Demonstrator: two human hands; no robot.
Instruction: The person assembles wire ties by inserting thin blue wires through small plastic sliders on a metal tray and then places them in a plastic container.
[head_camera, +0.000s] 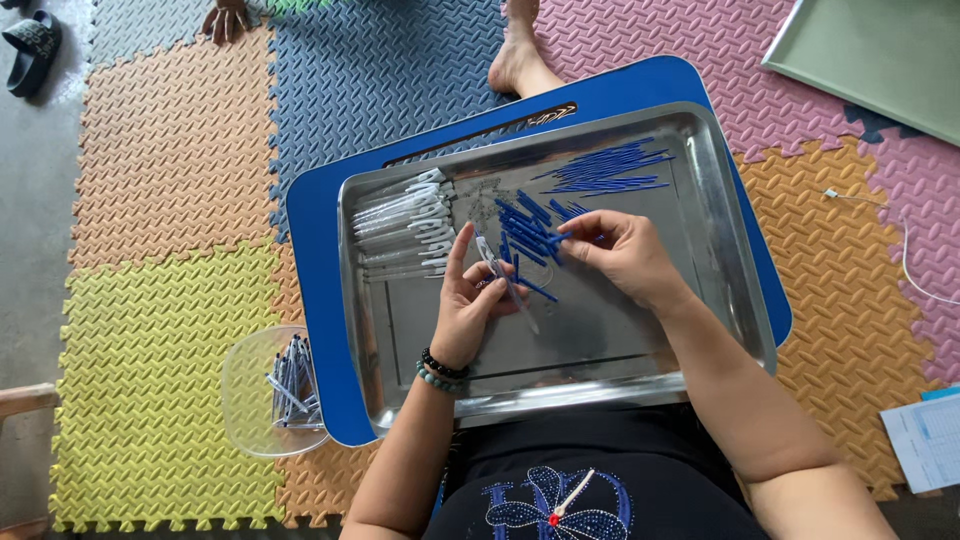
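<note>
Left hand (468, 300) grips a clear pen barrel (508, 284), its long axis slanting, tip toward the body. Right hand (620, 250) pinches a blue refill (556, 238) lying crosswise

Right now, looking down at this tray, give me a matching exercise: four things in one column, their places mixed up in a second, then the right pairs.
Things:
1. clear pen barrels
2. thin blue refills
3. finished pens
4. single clear barrel

Places:
A. in the clear plastic tub on the floor mat
B. held in the left hand
C. tray's far right corner
D. stacked at the tray's far left side

Pairs: 1-D, 2-C, 3-A, 4-B
</note>
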